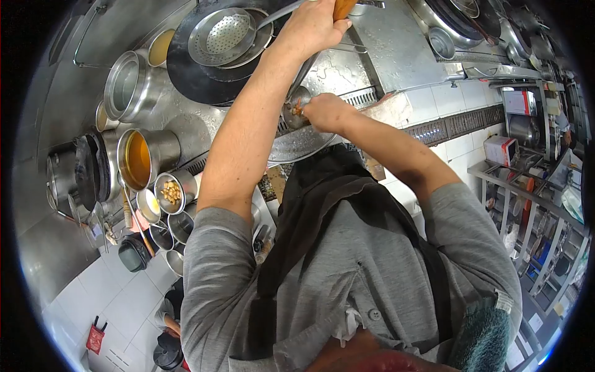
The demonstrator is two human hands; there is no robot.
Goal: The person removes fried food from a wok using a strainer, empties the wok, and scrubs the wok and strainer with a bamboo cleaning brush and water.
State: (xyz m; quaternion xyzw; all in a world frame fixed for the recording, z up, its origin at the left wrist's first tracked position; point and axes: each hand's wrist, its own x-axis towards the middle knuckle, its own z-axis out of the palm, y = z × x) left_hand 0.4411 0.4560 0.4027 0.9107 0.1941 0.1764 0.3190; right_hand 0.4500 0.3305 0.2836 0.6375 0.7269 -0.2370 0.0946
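Handling under way: reddish-brown bits (pixel 297 109) sit in a rounded metal utensil (pixel 296 119), near, above a wide metal pan (pixel 300 146); some handled or left over, cannot tell how many. Right hand (pixel 328 113) at the bits, fingers bent inward, tips hidden; whether they pinch any, cannot tell. Left hand (pixel 313 28), far, fingers closed round a wooden handle (pixel 343 8), apparently the perforated skimmer's (pixel 226 34). Skimmer lies over the dark wok (pixel 186 85), far left, no food seen on it. Bits look small, irregular, moist perhaps. Pot of orange liquid (pixel 137 160) to the left.
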